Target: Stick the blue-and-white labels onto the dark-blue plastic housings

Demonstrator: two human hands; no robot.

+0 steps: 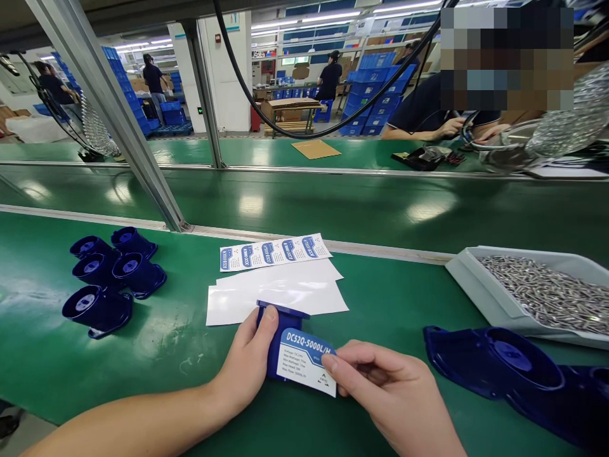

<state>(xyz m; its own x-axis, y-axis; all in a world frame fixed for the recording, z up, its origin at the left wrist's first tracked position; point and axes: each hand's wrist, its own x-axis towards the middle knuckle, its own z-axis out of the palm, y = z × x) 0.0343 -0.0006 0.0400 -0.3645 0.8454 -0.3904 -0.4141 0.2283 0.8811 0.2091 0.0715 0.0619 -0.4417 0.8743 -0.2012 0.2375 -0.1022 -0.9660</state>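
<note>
My left hand [252, 355] grips a dark blue plastic housing [284, 317] over the green bench, thumb on its near face. Between thumb and fingers of my right hand [385, 387] is the right edge of a blue-and-white label [304, 362] printed "DC52Q-5000L/H". The label lies slanted across the housing's face, its right end sticking out past the side. Whether its left part is stuck down I cannot tell. Just beyond my hands lie a printed label strip [276, 252] and blank white sheets [280, 298].
Several dark blue cup-shaped parts [95, 304] stand at the left. To the right are a grey tray [476, 289] of small metal pieces and larger blue parts [499, 362]. A metal post [118, 127] rises at the bench's back edge. Across the belt [304, 200], a co-worker's hands handle cables.
</note>
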